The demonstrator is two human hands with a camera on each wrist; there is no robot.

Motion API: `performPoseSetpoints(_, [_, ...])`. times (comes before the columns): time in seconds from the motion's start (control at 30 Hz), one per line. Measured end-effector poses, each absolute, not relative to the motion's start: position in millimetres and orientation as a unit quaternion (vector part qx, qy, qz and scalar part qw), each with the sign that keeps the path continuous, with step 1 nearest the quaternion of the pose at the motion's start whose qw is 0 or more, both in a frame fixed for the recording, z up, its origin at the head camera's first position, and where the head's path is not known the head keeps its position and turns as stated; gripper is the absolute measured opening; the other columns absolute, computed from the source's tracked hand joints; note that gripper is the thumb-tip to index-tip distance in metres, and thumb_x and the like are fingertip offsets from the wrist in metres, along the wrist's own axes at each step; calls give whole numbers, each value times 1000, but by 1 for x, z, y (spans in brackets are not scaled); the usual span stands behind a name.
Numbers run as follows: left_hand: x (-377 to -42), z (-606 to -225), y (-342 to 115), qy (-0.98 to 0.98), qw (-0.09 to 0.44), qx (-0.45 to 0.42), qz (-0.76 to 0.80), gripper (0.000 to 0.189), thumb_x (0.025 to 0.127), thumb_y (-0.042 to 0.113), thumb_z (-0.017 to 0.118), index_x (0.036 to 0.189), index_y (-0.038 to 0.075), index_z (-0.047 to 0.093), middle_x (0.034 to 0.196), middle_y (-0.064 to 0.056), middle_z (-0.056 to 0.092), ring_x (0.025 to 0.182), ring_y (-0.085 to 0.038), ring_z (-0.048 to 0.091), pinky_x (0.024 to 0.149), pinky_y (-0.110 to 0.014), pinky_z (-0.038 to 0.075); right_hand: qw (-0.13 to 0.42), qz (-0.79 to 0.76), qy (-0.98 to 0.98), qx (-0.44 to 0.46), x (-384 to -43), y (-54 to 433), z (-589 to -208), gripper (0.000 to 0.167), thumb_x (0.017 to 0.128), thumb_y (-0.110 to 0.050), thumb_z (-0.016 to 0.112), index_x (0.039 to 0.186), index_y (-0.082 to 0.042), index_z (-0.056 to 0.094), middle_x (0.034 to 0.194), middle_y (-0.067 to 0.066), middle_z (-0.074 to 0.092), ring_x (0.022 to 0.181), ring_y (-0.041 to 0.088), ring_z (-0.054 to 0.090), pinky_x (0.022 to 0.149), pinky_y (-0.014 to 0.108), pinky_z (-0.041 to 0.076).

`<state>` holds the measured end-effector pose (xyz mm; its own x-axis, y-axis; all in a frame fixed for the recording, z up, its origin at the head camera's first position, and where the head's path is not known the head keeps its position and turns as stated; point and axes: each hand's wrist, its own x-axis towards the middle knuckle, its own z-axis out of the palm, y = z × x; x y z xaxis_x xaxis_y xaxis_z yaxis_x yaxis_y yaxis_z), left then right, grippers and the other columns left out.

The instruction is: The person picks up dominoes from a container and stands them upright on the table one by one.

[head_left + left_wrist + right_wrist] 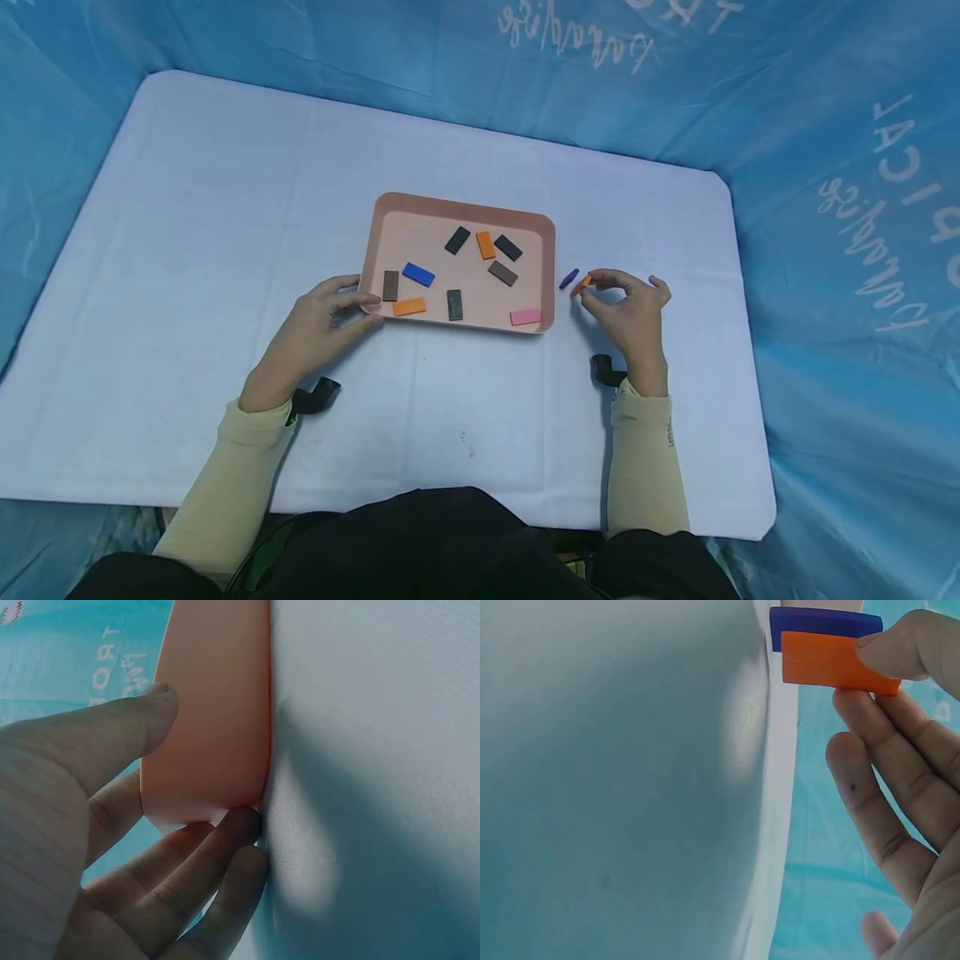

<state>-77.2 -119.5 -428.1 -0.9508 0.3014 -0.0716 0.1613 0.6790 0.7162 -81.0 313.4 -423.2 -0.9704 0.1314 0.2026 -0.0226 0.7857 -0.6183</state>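
While the peach tray (465, 202) is gripped at one corner by the left hand (307, 337), presumably for steadiness, an orange block (821, 661) is pinched by the right hand (632, 321).

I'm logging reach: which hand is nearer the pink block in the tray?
Right. The pink block lies in the near right corner of the tray; the right hand is just outside that side, while the left hand grips the near left corner.

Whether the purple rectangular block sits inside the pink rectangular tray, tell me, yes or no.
No, the head view shows the purple block outside the pink tray, beyond its right rim.
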Motion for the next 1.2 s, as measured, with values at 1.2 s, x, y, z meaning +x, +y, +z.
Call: performPoseSetpoints(1.2, [-78,-431,-121,907,87,134,389,36,91,22,77,122,5,72,147,-20,50,129,-39,54,107,-57,46,89,305,-948,-35,-84,312,-425,25,82,-23,82,103,-8,78,95,11,76,97,28,62,101,57,15])
